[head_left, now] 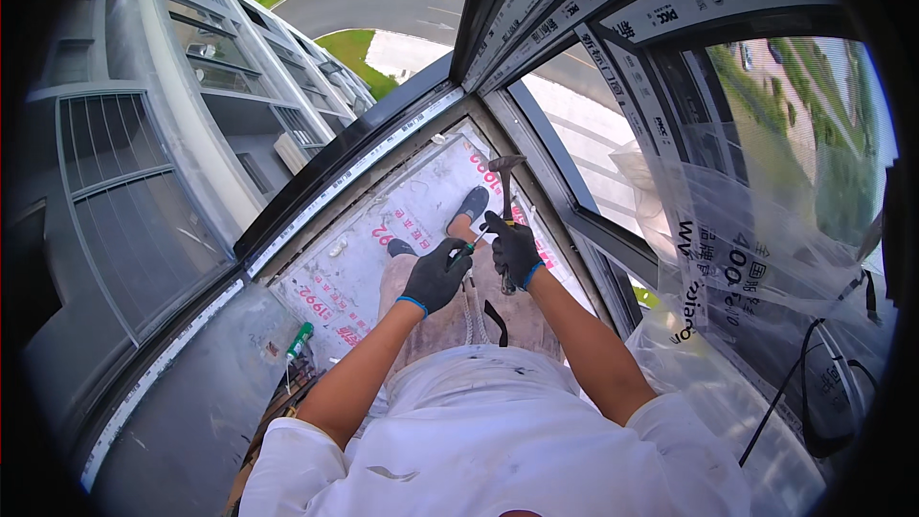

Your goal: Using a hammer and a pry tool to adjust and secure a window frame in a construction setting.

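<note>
Both my hands wear dark gloves with blue cuffs and are close together in front of my waist. My right hand (517,251) is closed around a hammer (506,184); its head points away from me and its lower end shows below my fingers. My left hand (437,278) grips a slim screwdriver-like tool (468,249) with a green handle. The tool's thin shaft slants toward my right hand; I cannot tell whether its tip touches that glove. White drawstrings (472,311) hang just below my hands.
I stand on a sheet-covered floor (354,258) with red print, inside a corner of dark window frames (546,163). An open side (287,239) drops toward a road far below. A green tube (300,339) lies at left. Plastic film (708,258) and black cords (795,364) hang at right.
</note>
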Action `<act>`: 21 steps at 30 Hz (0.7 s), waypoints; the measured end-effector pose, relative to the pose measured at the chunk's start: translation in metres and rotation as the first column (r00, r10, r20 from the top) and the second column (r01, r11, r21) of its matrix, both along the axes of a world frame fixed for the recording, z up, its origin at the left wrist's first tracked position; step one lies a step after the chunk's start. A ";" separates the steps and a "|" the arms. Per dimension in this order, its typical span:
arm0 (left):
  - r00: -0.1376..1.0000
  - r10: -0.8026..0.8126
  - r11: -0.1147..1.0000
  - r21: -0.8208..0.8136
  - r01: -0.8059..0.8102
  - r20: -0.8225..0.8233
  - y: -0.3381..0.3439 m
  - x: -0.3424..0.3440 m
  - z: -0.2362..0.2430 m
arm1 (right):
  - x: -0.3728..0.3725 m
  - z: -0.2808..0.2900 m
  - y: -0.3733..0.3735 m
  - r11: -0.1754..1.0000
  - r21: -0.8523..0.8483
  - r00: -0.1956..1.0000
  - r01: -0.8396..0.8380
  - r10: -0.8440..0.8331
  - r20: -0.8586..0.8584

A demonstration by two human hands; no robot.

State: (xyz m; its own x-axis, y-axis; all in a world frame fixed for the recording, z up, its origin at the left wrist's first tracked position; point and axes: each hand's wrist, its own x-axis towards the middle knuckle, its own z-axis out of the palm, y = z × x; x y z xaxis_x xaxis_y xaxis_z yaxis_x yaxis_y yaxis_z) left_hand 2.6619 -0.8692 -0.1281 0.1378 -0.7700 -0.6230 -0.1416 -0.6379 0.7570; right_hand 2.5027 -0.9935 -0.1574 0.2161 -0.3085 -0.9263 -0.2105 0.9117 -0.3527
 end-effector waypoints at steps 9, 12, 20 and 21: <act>0.991 0.078 0.954 -0.298 -0.042 0.108 0.027 0.038 -0.055 | 0.038 -0.126 0.045 0.800 0.500 0.843 0.333 -0.490 0.223; 0.962 0.203 0.856 -0.510 -0.085 0.180 0.036 0.070 -0.120 | 0.068 -0.182 0.060 0.660 0.707 0.758 0.252 -0.590 0.280; 0.575 0.644 0.512 -0.275 -0.814 -0.505 -0.053 0.128 -0.363 | 0.110 -0.370 0.072 0.829 0.507 0.938 0.237 -0.330 0.102; 0.483 0.662 0.413 -0.260 -0.873 -0.573 -0.075 0.145 -0.386 | 0.110 -0.392 0.074 0.899 0.373 0.967 0.229 -0.254 0.017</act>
State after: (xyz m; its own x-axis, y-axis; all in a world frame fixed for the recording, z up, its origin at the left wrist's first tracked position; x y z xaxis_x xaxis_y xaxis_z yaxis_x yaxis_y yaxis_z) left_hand 2.8068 -0.9440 -0.5143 0.6987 -0.6162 -0.3635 0.5373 0.1163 0.8354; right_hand 2.6130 -0.9197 -0.5491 0.2403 -0.0017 -0.9707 0.0446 0.9990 0.0093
